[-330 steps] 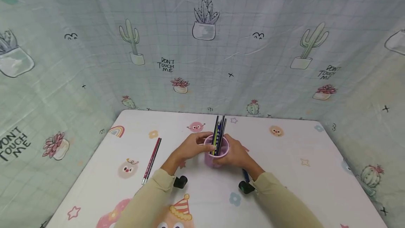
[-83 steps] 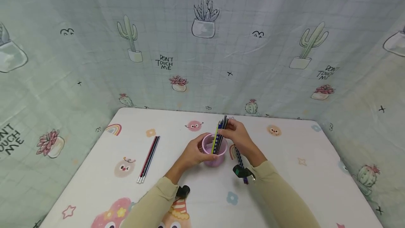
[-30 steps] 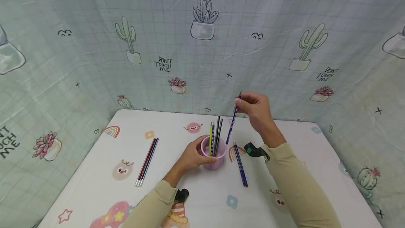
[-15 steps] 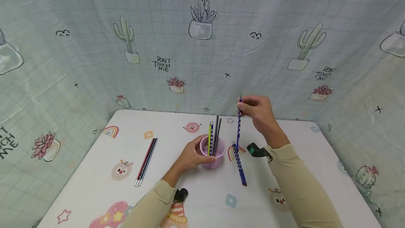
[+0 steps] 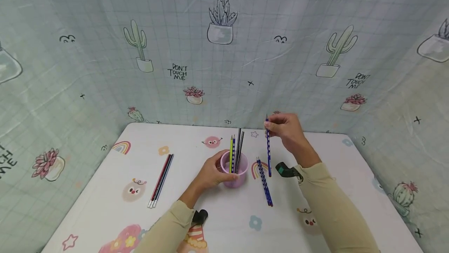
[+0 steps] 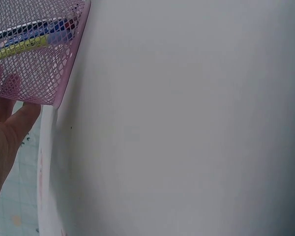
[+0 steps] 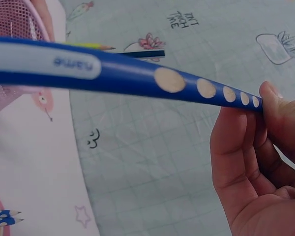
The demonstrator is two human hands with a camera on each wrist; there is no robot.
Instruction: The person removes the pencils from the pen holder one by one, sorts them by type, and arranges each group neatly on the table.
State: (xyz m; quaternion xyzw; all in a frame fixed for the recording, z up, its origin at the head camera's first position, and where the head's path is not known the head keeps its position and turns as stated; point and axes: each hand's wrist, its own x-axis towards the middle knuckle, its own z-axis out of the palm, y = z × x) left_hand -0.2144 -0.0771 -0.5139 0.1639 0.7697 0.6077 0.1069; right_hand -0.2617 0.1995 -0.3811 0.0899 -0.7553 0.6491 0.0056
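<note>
My left hand [image 5: 211,174] holds the side of a pink mesh pencil cup [image 5: 237,182], its fingers against the mesh [image 6: 49,81] in the left wrist view. In the cup stand a yellow pencil [image 5: 231,155], a blue dotted pencil [image 5: 234,154] and dark pencils [image 5: 240,149]. To the cup's right, my right hand [image 5: 287,131] pinches a blue dotted pencil [image 5: 268,149] near its sharpened tip. This pencil hangs almost upright, tip up; the right wrist view shows a "name" label on its barrel [image 7: 128,78]. Blue dotted pencils [image 5: 265,186] lie together beneath, slightly left of it.
Red, black and blue pencils [image 5: 161,179] with white ends lie side by side on the left of the white patterned table [image 5: 224,225]. A cactus-print cloth [image 5: 298,69] rises behind the table and along both sides.
The right hand has drawn a blue dotted pencil from the cup, moved it right, turned it upright and lowered it beside the lying blue pencils. The left hand keeps holding the cup.
</note>
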